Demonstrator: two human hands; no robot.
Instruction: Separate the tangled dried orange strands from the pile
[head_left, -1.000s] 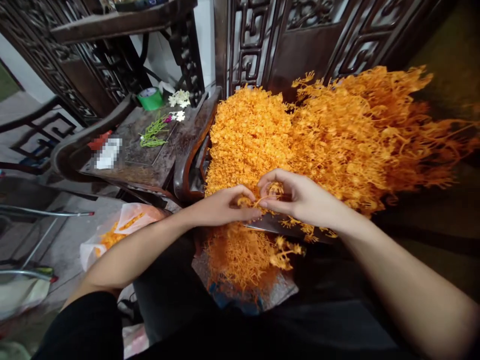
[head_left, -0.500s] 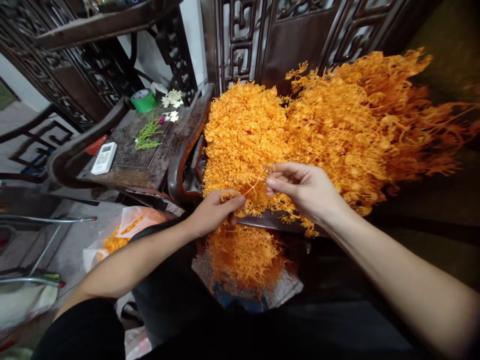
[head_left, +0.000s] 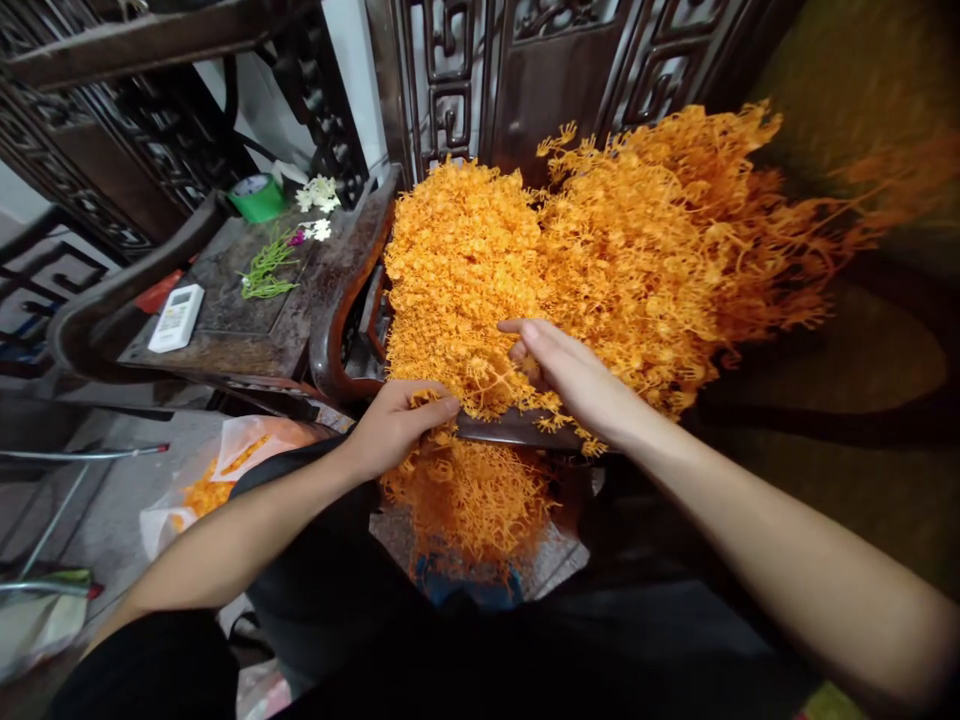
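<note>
Both hands are in the orange sprigs at the chair's front edge. My left hand (head_left: 394,428) is curled shut on a small tuft of sprigs (head_left: 439,400) at the near edge of the heap; whether it pinches stems or only tips, I cannot tell. Below it, a smaller clump (head_left: 469,500) hangs over my lap. My right hand (head_left: 570,375) lies flat and open, fingers extended, pressed into the main heap of orange sprigs (head_left: 600,250), which covers the carved wooden chair (head_left: 345,310).

Handling judgement: the sprigs look light, thin-stemmed and springy, tangled together, with brittle-looking tips. Best taken at the stem base, teased apart, not yanked.

Far left, the side table (head_left: 247,330) carries a remote control (head_left: 175,317), green stems (head_left: 264,272), and green tape (head_left: 256,197).
</note>
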